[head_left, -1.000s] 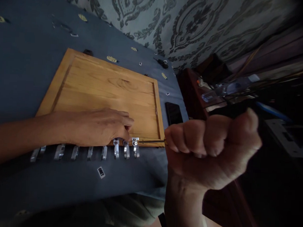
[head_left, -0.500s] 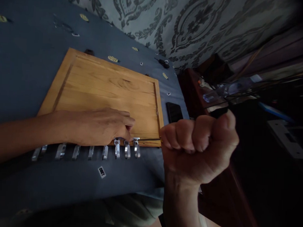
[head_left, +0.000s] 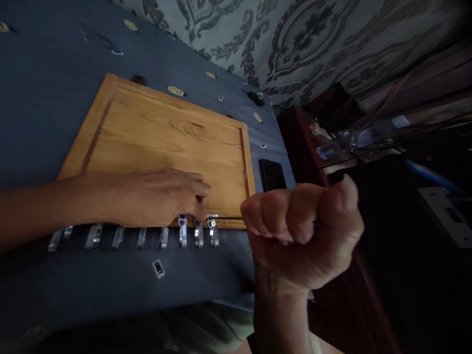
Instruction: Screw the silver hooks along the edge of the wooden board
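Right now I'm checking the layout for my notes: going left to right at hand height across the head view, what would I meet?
Left hand, rightmost metal hook, thin shaft, right hand, pale flat plate.

The panel (head_left: 175, 144) is honey-brown, the cloth (head_left: 49, 77) pineapple-printed blue.

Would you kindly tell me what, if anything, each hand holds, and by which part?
The right hand grips a thin-shafted tool by the end hidden in its fist. Whether the left hand holds anything cannot be told.
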Demonstrator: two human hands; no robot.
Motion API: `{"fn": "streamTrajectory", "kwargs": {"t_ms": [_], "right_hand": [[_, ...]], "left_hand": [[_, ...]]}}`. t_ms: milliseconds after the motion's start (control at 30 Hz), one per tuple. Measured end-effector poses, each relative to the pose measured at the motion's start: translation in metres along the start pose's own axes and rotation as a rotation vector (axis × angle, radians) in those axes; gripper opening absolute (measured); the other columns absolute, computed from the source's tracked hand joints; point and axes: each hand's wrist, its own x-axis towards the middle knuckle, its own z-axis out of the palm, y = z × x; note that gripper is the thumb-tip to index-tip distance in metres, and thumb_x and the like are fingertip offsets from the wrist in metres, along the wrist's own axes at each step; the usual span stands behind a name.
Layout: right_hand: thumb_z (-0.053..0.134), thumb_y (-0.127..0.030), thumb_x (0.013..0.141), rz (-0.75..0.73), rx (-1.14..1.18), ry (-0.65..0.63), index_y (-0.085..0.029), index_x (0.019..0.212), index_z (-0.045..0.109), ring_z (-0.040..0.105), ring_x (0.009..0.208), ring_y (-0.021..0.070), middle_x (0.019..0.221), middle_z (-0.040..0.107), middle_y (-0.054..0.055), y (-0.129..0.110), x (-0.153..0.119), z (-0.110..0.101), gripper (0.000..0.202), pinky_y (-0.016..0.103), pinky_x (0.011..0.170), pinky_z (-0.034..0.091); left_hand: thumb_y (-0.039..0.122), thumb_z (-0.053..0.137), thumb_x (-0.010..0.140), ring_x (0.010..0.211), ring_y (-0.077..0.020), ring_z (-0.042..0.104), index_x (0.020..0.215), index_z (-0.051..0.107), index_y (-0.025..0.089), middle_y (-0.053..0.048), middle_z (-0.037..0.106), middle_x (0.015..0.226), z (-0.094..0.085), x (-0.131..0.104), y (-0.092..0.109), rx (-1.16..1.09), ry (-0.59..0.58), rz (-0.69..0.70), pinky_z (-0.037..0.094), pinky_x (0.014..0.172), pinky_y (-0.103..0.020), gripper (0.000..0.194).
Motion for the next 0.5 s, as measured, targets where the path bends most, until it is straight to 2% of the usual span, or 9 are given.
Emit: {"fn": "streamTrajectory", "kwargs": {"t_ms": [233,333,400,500], "right_hand": [[0.066,-0.022,0.107,0.02,-0.015,-0.012,-0.021,0.062,0.035,0.012,0.033,0.0032,0.048,0.018,-0.011,0.003,-0.005,-0.002,0.054,0.019,0.035,0.021],[0.065,-0.026,0.109,0.019,-0.051,-0.033,-0.021,0.061,0.034,0.019,0.035,0.005,0.048,0.019,-0.01,0.003,-0.008,-0.003,0.057,0.021,0.037,0.023],[0.062,-0.032,0.11,0.06,-0.143,0.023,-0.022,0.059,0.041,0.029,0.04,0.0077,0.049,0.027,-0.008,0.002,-0.011,-0.001,0.055,0.023,0.04,0.027],[0.064,-0.035,0.107,0.137,-0.298,0.235,-0.023,0.065,0.062,0.042,0.051,0.0124,0.056,0.044,-0.003,-0.002,-0.016,0.003,0.043,0.027,0.048,0.035]], "left_hand": [[0.001,0.069,0.103,0.091,-0.0147,0.058,0.09,0.079,0.017,0.0,0.066,0.093,-0.004,0.001,0.008,0.008,0.013,-0.011,0.038,0.077,-0.027,0.022],[0.001,0.069,0.103,0.092,-0.0153,0.06,0.092,0.08,0.018,0.0,0.068,0.094,-0.005,0.001,0.008,0.003,0.011,-0.002,0.039,0.078,-0.027,0.023],[0.003,0.071,0.102,0.091,-0.0162,0.06,0.091,0.081,0.019,-0.001,0.069,0.093,-0.005,0.002,0.008,-0.006,0.005,0.002,0.039,0.077,-0.027,0.021],[-0.001,0.071,0.101,0.092,-0.0162,0.061,0.095,0.083,0.019,-0.001,0.071,0.095,-0.005,0.002,0.007,-0.018,0.016,-0.001,0.039,0.079,-0.027,0.024]]}}
